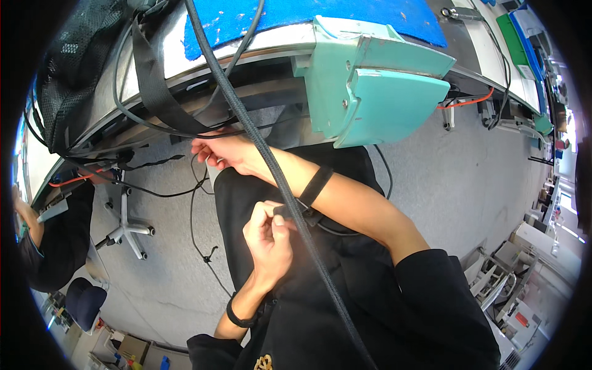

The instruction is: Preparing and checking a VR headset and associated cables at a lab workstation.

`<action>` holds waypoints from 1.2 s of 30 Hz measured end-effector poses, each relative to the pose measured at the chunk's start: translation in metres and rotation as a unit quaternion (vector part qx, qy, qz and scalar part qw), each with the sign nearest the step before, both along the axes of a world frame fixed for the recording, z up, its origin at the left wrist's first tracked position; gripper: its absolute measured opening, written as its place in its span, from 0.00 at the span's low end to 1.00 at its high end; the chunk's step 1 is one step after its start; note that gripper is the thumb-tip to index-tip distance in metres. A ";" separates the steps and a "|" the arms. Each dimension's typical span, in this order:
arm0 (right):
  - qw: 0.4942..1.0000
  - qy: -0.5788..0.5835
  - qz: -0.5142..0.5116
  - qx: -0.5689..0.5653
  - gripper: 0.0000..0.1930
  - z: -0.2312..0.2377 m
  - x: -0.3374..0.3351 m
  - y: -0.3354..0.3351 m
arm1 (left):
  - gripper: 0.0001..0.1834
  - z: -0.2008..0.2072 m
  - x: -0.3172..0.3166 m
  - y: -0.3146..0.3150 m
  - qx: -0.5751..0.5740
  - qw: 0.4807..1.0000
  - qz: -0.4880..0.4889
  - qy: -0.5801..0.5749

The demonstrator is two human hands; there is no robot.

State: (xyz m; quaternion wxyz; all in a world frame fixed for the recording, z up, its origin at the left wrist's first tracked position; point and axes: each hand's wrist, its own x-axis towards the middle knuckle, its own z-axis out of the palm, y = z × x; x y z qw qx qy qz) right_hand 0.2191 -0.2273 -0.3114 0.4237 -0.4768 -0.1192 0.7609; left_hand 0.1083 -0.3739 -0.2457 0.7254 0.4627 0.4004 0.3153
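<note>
My right forearm crosses my lap from the lower right, and a black strap [316,185] is wrapped around it below the wrist. My right hand [217,152] rests over my knee with its fingers loosely apart and nothing in them. My left hand [269,237] comes up from the lower edge and pinches the loose end of the strap [285,210] between thumb and fingers, right beside the forearm. A black band [237,318] sits on my left wrist. A thick braided black cable [271,166] runs diagonally over both arms.
A teal machine housing [376,86] juts from the table edge [271,42], which carries a blue mat [296,13]. Black webbing [154,80] and thin cables hang under the table. A chair base [126,228] stands on the grey floor at left, next to another person's arm [37,246].
</note>
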 end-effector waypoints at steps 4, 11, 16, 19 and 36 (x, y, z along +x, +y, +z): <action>0.997 -0.058 0.024 0.052 0.12 0.006 -0.004 -0.001 | 0.09 0.014 0.007 0.014 0.218 0.962 -0.111 0.124; 0.999 -0.043 -0.031 -0.001 0.14 -0.006 -0.004 -0.002 | 0.05 0.019 0.011 0.015 0.344 0.923 -0.091 0.148; 0.989 -0.126 -0.079 0.014 0.12 -0.014 0.007 -0.017 | 0.07 0.013 0.010 0.015 0.385 0.903 -0.122 0.146; 0.980 -0.167 -0.105 0.023 0.11 -0.016 0.011 -0.025 | 0.12 0.014 0.016 0.017 0.424 0.889 -0.110 0.132; 0.997 0.055 -0.051 -0.001 0.11 0.030 -0.004 -0.018 | 0.21 0.021 0.028 0.023 0.705 0.684 -0.119 0.148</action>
